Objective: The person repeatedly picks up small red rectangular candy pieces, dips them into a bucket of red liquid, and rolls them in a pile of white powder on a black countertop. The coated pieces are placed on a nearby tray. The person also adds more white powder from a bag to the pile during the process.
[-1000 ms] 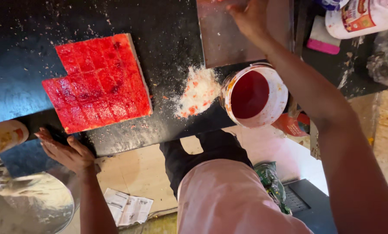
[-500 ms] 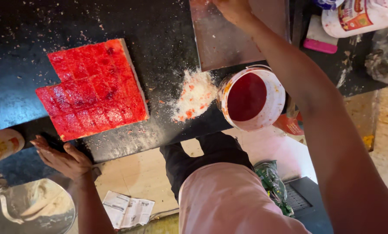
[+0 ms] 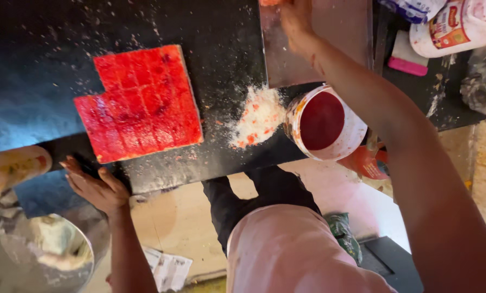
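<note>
A red slab (image 3: 140, 103), scored into small squares with one corner cut away, lies on the black counter (image 3: 47, 81). My left hand (image 3: 96, 187) rests flat on the counter's near edge just below the slab, fingers spread and holding nothing. My right hand (image 3: 294, 21) reaches far across onto a steel tray (image 3: 335, 49) at the top edge of the view. Its fingers are partly cut off by the frame, so its grip is unclear. A pile of white flakes (image 3: 256, 116) with red bits sits between the slab and a white bucket (image 3: 357, 127) of dark red liquid.
White plastic packages (image 3: 455, 27) and a pink block (image 3: 408, 65) lie at the top right. A steel bowl (image 3: 36, 260) sits at the bottom left beside a yellowish wrapped roll (image 3: 12, 168). Papers (image 3: 167, 268) lie on the floor by my legs. Loose flakes dust the counter.
My right hand has reached farther up along the steel tray toward the frame's top edge. My left hand stays on the counter edge. The slab, pile and bucket have not moved.
</note>
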